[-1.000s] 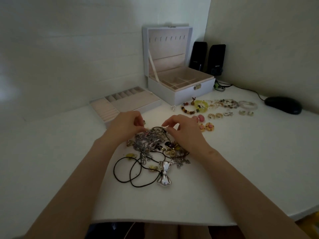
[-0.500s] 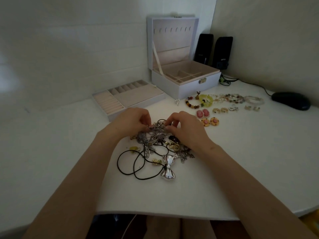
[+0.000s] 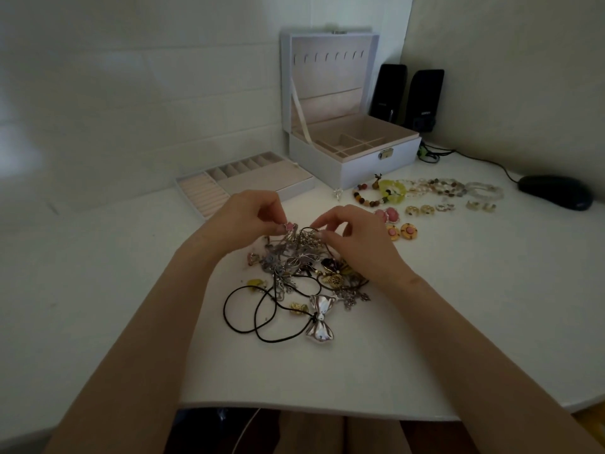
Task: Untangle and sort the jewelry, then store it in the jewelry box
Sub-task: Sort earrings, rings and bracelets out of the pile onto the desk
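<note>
No writing can be read anywhere. The two black upright box speakers (image 3: 425,93) at the back of the white desk (image 3: 458,290) each carry a small pale mark (too blurred to read).

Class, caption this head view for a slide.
Left hand and right hand pinch a tangled jewelry pile on a table; sorted bracelets and earrings lie by the open jewelry box.

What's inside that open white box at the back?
The jewelry box shows beige dividers forming small compartments, and a row of hooks inside its raised lid. Nothing lies in the parts that show. The front wall hides the floors of the nearest compartments.
</note>
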`<state>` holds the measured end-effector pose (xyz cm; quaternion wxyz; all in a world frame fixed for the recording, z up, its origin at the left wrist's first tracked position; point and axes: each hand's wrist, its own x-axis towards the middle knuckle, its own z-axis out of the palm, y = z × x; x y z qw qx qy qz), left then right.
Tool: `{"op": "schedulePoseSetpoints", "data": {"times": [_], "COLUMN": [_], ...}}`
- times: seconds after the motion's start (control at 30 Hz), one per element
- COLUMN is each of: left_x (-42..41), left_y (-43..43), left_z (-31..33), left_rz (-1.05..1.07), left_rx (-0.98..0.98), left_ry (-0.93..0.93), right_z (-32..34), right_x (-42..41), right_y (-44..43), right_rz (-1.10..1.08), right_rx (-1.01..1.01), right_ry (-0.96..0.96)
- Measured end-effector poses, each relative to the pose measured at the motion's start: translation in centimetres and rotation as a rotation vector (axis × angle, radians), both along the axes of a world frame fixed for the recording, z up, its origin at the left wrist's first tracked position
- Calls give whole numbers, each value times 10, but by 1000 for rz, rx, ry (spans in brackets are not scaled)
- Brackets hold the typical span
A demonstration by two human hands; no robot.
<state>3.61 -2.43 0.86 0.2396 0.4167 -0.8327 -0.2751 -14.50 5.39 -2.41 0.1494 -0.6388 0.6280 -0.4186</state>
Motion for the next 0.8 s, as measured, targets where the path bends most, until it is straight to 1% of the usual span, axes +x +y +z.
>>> {"op": "schedulePoseSetpoints", "data": {"times": [0.07,0.1,0.2,0.33,0.6,0.7,0.77,0.8], "left_x": [-3,-5,-9,-9,-6,-2,7,13], "left_y": [3,5,8,8,9,7,1,-2], "left_z": [1,2,2,2,6,4,5,6], "left_rz": [-50,-80,-135,-144,-160,-107,17,69], "left_rx": [4,2,-35,-68,5,-26,-49,-30], "left_ry": [53,69,85,92,122,51,-45,-122], "right_z": [6,8,7,6,8,7,6,5], "right_x": [3,5,9,8,8,8,7,7], "right_y": [3,3,2,0,1,3,4,4], "right_rz": [52,74,78,51,70,73,64,59], "right_rx": [-29,-23,2,27,45,38,48,54], "right_ry": [-122,-141,-140,-214,-238,-240,-178,-145]}}
